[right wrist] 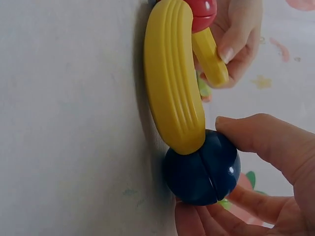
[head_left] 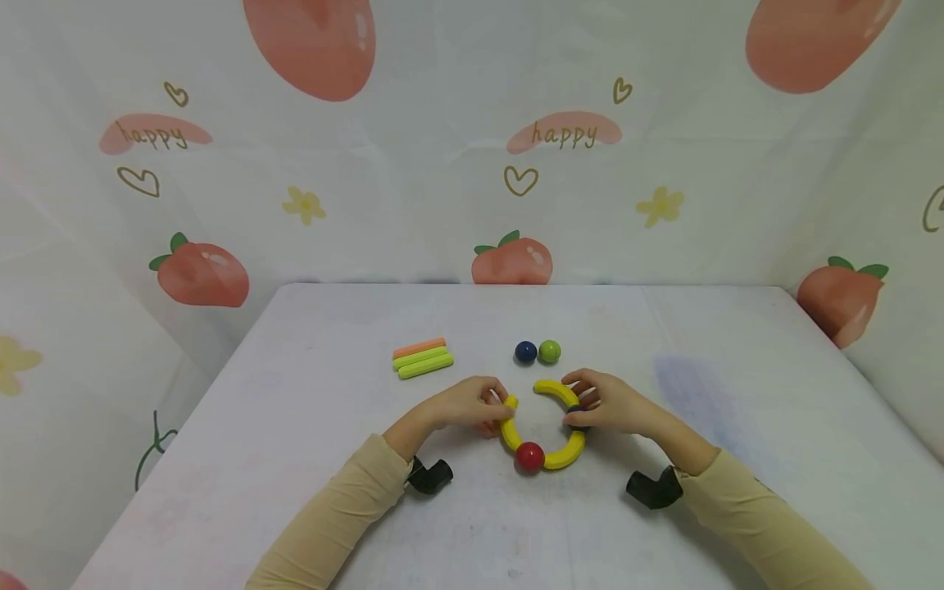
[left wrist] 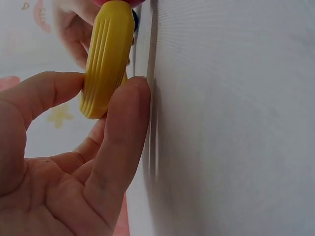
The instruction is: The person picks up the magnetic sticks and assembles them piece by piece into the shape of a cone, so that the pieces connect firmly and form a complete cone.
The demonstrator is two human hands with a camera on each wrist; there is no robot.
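Yellow ridged curved rods and balls are joined into a ring that gapes at its far left. My left hand [head_left: 472, 401] pinches the left yellow curved rod [left wrist: 106, 54] near its free end, thumb and fingers on its two sides. That rod runs down to a red ball [head_left: 529, 457], which joins the lower yellow curved rod [head_left: 566, 456]. On the ring's right side, my right hand [head_left: 612, 403] holds a dark blue ball [right wrist: 202, 172] between thumb and fingers. Beyond this ball, the upper yellow curved rod [head_left: 559, 391] arcs toward the gap, its far tip unattached.
Behind the ring, a loose dark blue ball [head_left: 526, 352] and a green ball [head_left: 549, 351] sit side by side. To their left lie two yellow-green straight rods [head_left: 426, 365] and an orange rod [head_left: 419, 348]. A printed cloth [head_left: 413, 205] hangs behind the white table [head_left: 332, 508].
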